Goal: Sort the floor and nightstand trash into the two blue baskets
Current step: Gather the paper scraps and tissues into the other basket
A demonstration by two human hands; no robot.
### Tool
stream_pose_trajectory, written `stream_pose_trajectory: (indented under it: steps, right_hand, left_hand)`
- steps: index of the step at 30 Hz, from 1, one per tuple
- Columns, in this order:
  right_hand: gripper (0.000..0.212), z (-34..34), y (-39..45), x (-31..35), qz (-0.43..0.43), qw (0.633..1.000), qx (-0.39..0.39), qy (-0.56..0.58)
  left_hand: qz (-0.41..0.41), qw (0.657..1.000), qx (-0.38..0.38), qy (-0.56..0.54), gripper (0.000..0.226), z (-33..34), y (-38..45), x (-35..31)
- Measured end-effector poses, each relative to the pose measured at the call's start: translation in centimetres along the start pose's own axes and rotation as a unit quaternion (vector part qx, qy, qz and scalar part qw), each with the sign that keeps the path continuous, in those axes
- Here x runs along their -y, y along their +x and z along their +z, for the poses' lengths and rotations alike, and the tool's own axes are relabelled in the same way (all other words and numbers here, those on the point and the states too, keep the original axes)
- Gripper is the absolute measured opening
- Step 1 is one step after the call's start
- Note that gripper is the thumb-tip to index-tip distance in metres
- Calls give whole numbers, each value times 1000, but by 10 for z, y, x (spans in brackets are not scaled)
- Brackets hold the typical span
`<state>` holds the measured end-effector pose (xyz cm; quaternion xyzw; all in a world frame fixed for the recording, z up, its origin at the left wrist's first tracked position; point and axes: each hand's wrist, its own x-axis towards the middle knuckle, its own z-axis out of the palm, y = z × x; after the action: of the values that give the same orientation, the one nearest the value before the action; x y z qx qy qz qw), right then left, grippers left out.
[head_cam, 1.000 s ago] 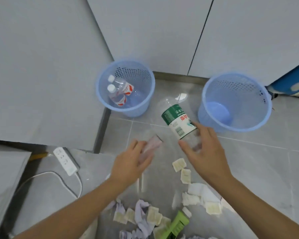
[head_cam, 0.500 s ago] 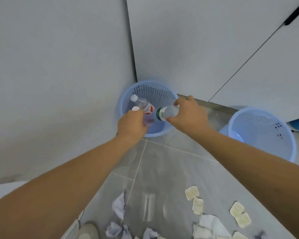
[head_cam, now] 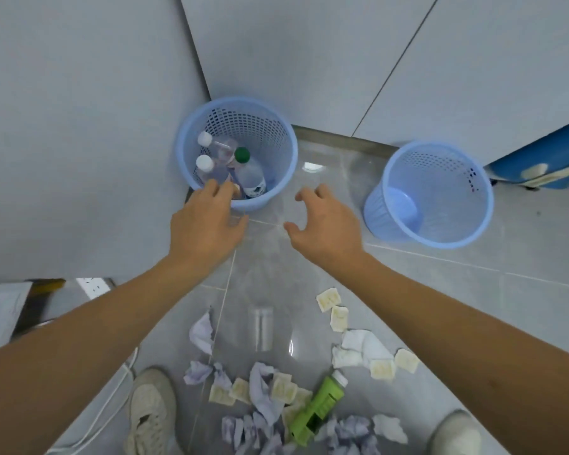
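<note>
That bright green plastic bottle with the white cap (head_cam: pixel 319 409) lies on its side on the grey tiled floor (head_cam: pixel 440 290) between your shoes, ringed by crumpled lilac tissues (head_cam: pixel 260 389) and small cream paper squares (head_cam: pixel 337 318). It looks light, stiff and smooth, so wrap your fingers round the ribbed middle; the tissues are soft and need only a pinch. Your left hand (head_cam: pixel 204 224) hovers at the rim of the left blue mesh basket (head_cam: pixel 276 126), fingers loosely spread, empty. Your right hand (head_cam: pixel 326 224) hangs spread and empty beside the bare right blue mesh basket (head_cam: pixel 440 238).
</note>
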<state>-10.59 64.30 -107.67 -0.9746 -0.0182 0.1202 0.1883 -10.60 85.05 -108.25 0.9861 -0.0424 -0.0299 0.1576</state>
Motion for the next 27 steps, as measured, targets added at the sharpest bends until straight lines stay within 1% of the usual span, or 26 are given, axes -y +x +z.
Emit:
stream_pose_trajectory:
  steps: [4,8,12,15,19,22,25,27]
  right_hand:
    - [38,-1,-74,-33,53,998,6,35]
    - [29,8,-151,-78,122,989,17,78]
    - [25,40,-220,-137,160,981,61,94]
    - [28,66,-253,-197,190,976,84,68]
    - [39,99,-253,-287,222,972,75,20]
    - [54,124,-224,-337,228,967,116,-20]
    - [83,143,-195,-362,196,964,173,-45]
    - [94,154,-184,-372,159,967,181,-79]
  left_hand:
    - [14,996,54,-69,34,-4,-51,-37]
    - [35,990,113,-81,31,18,-93,-76]
    - [47,986,140,-80,29,73,-129,-118]
    - [48,982,164,-79,30,136,-150,-152]
    - [37,974,214,-60,43,227,-151,-175]
    - [7,971,238,-31,56,281,-136,-172]
    - [4,966,257,12,74,318,-135,-165]
    - [32,967,245,64,80,334,-142,-161]
